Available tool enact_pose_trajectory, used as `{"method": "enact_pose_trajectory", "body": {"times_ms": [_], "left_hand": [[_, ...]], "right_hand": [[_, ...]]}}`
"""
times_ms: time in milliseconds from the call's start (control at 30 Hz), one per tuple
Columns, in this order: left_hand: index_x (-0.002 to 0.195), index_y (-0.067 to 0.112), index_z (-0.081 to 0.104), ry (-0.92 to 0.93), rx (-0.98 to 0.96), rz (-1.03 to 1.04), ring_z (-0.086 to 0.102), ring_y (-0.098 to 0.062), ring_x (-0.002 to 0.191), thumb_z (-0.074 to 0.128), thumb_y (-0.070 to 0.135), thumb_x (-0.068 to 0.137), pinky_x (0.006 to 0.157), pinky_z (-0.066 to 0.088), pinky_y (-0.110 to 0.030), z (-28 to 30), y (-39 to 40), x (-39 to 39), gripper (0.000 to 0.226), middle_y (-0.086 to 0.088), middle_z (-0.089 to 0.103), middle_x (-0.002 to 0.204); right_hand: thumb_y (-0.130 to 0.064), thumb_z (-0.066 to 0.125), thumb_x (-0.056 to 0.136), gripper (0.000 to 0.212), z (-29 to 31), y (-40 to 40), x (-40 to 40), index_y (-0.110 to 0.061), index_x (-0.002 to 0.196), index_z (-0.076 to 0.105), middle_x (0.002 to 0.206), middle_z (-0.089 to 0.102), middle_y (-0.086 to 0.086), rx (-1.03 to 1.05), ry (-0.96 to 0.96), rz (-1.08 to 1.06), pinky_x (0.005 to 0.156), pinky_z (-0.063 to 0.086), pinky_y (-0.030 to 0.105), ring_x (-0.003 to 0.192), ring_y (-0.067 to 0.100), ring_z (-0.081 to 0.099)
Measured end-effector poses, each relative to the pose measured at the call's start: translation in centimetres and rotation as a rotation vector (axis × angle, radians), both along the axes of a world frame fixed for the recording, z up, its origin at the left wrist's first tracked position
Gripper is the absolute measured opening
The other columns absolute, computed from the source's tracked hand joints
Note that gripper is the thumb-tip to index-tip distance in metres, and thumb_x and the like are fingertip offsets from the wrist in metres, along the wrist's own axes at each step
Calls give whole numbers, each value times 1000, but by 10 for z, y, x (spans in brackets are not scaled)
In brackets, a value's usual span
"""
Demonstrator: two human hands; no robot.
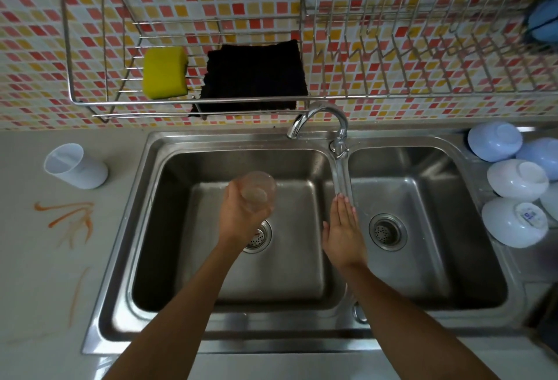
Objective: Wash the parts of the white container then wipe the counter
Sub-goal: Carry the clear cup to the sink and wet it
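Mosaic tiles in red, orange and yellow fill the upper frame, with a wire rack [187, 98] hung across them holding a yellow sponge [165, 73] and a black cloth [255, 76]. Below, centre frame: double steel sink [211, 323], tap [320, 116] at the divider. Grey counter [33, 283] at left carries orange smears [71, 222], not yet wiped. White container [75, 165] lies on its side at left of frame, mouth toward the upper left, well apart from both hands. Left hand [241, 213], over the left basin above its drain, has fingers curled round a small clear lid-like part [259, 191]; whether it is a lid or an inner cup cannot be told. Right hand [342, 228] is flat, fingers straight and together, holding nothing, fingertips at the divider ridge just below the tap lever [341, 168]. No water stream is discernible. Judgement: step in hand is rinsing the clear part; water probably needs turning on. Key relation: lever lies directly up-frame of the right fingertips, long axis running along the divider, so the right hand is the nearer one; spout points toward the left basin, up-frame and right of the held part. Upturned pale bowls [513, 180] crowd the right edge. Risk: wet clear part may slip.
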State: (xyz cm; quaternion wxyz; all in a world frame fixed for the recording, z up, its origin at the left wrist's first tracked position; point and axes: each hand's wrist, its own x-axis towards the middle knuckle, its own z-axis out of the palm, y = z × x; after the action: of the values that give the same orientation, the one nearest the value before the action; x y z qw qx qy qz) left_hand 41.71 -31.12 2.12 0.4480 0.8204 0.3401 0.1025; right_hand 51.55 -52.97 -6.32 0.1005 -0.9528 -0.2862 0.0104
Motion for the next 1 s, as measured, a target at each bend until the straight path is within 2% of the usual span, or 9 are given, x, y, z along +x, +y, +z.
{"method": "enact_pose_trajectory", "body": {"times_ms": [33,100,200,333,467,533,633,833,1000], "left_hand": [[115,26,53,25,67,-31,58,-7,95,86,35,61,74,50,-25,3,-3,-5,64,12,55,117],[120,27,48,72,149,-121,56,-14,96,83,34,66,77,50,-32,4,-11,-13,65,8,49,121],[123,27,47,74,59,-59,59,-13,100,82,45,63,83,53,-34,-1,-15,-23,72,8,51,124],[118,30,44,54,-105,81,65,-16,99,89,44,55,84,57,-38,-16,-14,-32,79,2,60,117],[124,22,46,132,-15,63,59,-17,101,88,28,59,82,51,-29,-29,-11,-35,77,0,50,121],[125,22,46,204,63,55,55,-18,102,85,36,63,80,45,-24,-37,-9,-36,75,-1,50,122],[128,25,44,373,258,-7,50,-25,113,71,61,67,93,43,-34,-49,-6,-42,75,-2,49,127],[131,30,41,544,415,-106,40,-29,120,82,41,65,100,33,-45,-59,4,-71,78,-4,42,134],[135,31,37,658,540,-176,37,-29,121,81,42,64,102,32,-48,-63,11,-84,84,-5,39,134]], "right_hand": [[-26,34,97,60,0,0,0,3,148,20,156,19,19,-11,-6,-2,119,13,41,146,27,13],[-26,33,96,61,-1,-1,0,4,147,21,156,20,20,-37,-10,0,119,14,41,146,28,14],[-27,31,97,61,2,-1,0,4,147,21,156,20,20,-36,-16,-3,119,12,41,146,28,14],[-28,30,97,60,3,0,-1,4,147,23,155,22,21,-34,-22,0,119,12,41,146,29,16],[-30,26,98,61,2,-1,-1,3,148,19,156,19,20,-41,-18,6,119,12,40,146,28,13],[-30,28,98,61,2,-1,-1,4,148,19,156,19,20,-37,-17,5,119,12,40,146,28,13],[-28,31,97,61,1,-1,-1,4,148,20,156,20,21,-39,-14,6,120,12,40,146,28,14],[-28,33,98,61,0,-1,0,3,148,18,156,19,21,-37,-5,11,120,13,41,146,29,13],[-26,39,98,62,0,0,0,4,148,20,156,20,22,-24,-11,6,120,11,40,146,29,15]]}}
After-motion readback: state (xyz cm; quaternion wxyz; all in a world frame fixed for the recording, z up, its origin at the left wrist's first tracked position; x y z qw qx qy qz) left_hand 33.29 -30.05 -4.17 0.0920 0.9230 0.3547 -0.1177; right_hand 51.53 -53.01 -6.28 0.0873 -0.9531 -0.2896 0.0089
